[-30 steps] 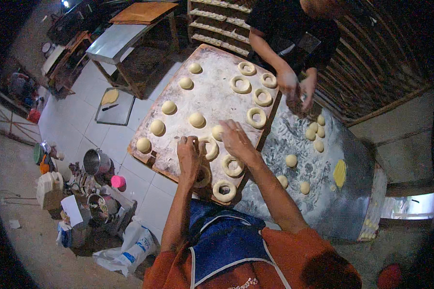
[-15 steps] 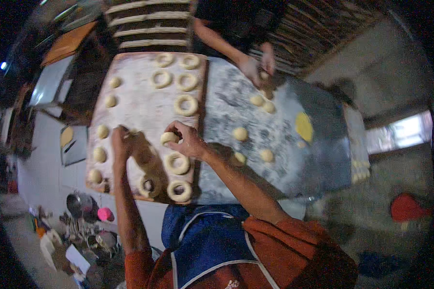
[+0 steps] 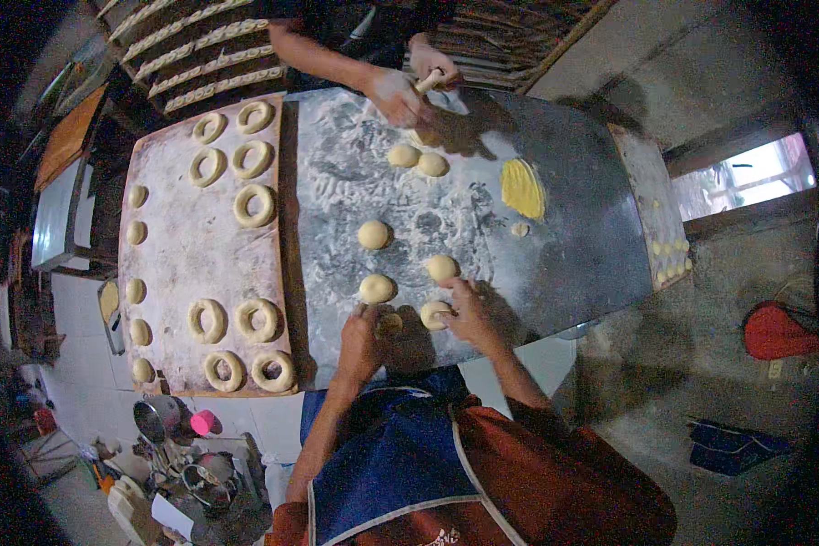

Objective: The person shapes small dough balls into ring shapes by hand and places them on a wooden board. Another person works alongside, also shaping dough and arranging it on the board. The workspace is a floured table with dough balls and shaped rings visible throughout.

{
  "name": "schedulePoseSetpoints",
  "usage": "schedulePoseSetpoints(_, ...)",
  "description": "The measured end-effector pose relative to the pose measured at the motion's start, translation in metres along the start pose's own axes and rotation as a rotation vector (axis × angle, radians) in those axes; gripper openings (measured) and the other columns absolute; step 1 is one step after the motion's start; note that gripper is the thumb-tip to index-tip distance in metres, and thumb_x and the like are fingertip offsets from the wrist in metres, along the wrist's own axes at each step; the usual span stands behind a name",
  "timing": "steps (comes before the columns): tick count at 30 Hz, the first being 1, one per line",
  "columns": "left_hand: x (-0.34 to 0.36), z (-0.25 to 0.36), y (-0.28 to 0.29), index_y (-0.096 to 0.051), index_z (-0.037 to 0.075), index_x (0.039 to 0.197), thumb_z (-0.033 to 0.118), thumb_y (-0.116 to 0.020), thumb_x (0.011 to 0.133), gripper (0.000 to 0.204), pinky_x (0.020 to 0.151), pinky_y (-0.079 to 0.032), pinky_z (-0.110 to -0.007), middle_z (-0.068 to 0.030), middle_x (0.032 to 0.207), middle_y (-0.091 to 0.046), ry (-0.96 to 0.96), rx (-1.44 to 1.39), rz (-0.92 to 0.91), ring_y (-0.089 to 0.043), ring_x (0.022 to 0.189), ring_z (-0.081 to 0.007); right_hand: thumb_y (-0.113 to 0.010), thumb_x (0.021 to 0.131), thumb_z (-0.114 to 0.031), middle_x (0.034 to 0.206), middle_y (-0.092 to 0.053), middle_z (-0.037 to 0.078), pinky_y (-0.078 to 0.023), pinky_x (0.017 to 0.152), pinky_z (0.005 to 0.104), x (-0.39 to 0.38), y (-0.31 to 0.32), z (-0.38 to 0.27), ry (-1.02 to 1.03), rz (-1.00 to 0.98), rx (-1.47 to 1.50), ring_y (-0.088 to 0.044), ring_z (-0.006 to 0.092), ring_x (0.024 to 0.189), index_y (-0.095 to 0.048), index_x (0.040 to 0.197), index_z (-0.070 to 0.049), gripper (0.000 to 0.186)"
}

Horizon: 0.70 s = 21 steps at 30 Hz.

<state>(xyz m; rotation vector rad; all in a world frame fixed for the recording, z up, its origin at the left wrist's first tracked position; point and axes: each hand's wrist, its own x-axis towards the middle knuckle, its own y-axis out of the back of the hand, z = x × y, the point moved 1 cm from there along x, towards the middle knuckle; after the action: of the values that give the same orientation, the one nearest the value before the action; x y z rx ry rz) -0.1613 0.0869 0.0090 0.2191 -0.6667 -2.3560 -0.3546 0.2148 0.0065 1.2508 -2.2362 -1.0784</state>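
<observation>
Over the near edge of the floured metal table, my left hand (image 3: 361, 338) is closed, with a small shaded piece of dough (image 3: 390, 323) at its fingertips. A round dough ball (image 3: 378, 289) lies just beyond those fingers. My right hand (image 3: 473, 318) grips a pale dough piece (image 3: 435, 316) between thumb and fingers; one digit seems to press into its middle. Close to its index finger rests another dough ball (image 3: 441, 267). Farther out lies a single dough ball (image 3: 374, 235). On the wooden board (image 3: 177, 264) to the left are several dough rings (image 3: 253, 206).
Across the table a co-worker's hands (image 3: 409, 96) hold a dough strip. Two dough balls (image 3: 418, 161) and a flat yellow sheet (image 3: 523, 189) lie on the metal top. Small dough balls (image 3: 136, 291) line the board's left edge. Racks with shaped dough (image 3: 218, 64) stand behind.
My view has turned right. Both hands have moved from the wooden board to the metal table, leaving a gap among the rings. The co-worker's dough is now a strip.
</observation>
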Motion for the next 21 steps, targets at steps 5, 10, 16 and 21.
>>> schedulePoseSetpoints(5,-0.001,0.029,-0.018,-0.061,0.001,0.097,0.008,-0.066,0.078,0.021,0.077,-0.049,-0.046,-0.0209,0.097,-0.060,-0.055,0.122,0.125,-0.059,0.090,-0.0400,-0.080,0.066,-0.010,0.081,-0.058,0.010,-0.044,0.077,0.0379,0.012,-0.002,0.016,0.084,-0.166,-0.060,-0.058,0.0267,0.085,-0.057,0.085,-0.005,0.030)
schedulePoseSetpoints(10,0.006,0.056,-0.041,-0.061,-0.002,0.107,0.018,-0.066,0.089,0.026,0.077,-0.051,-0.034,-0.0155,0.096,-0.065,0.396,-0.455,0.055,-0.065,0.087,-0.0241,-0.080,0.068,-0.011,0.084,-0.056,0.003,-0.047,0.073,0.0303,0.002,0.003,0.004,-0.071,-0.085,0.677,-0.056,0.0155,0.080,-0.053,0.091,-0.005,0.036)
schedulePoseSetpoints(16,0.008,0.067,-0.061,-0.057,-0.004,0.118,0.020,-0.058,0.096,0.032,0.082,-0.051,-0.030,-0.0099,0.103,-0.062,0.382,-0.677,0.148,-0.060,0.094,-0.0161,-0.078,0.072,-0.008,0.108,-0.052,0.010,-0.050,0.084,0.0326,0.002,0.009,0.004,-0.073,-0.145,0.821,-0.061,0.0206,0.100,-0.040,0.115,-0.002,0.058)
schedulePoseSetpoints(21,0.009,0.072,-0.068,-0.052,-0.002,0.125,0.017,-0.055,0.097,0.034,0.083,-0.051,-0.031,-0.0104,0.107,-0.058,0.336,-0.729,0.082,-0.058,0.100,-0.0175,-0.073,0.071,-0.003,0.115,-0.051,0.011,-0.051,0.084,0.0337,0.005,0.013,0.011,-0.071,-0.279,0.848,-0.060,0.0217,0.106,-0.032,0.126,-0.003,0.069)
